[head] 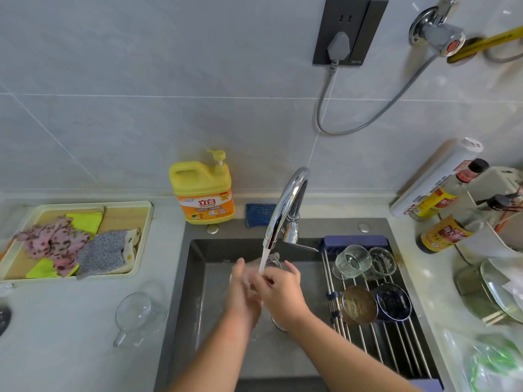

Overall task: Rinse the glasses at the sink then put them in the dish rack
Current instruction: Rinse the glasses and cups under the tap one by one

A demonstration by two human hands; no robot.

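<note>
— The faucet (285, 205) is polished chrome, mirror-bright. The sink (198, 281) below it is dark and matt.
— And the dish rack (396, 352)?
— Smooth, shiny steel rods. The ribbed glass (353, 261) on it is clear and fluted (the handled glass (274, 260) at the tap looks plain and wet).
— The detergent bottle (202, 190)?
— Glossy yellow plastic. The tray (127, 219) has a wood-grain floor with soft printed cloths (56, 241) on it.

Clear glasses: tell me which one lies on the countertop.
The clear handled glass cup left of the grey sink; the rest are over the sink.
</note>
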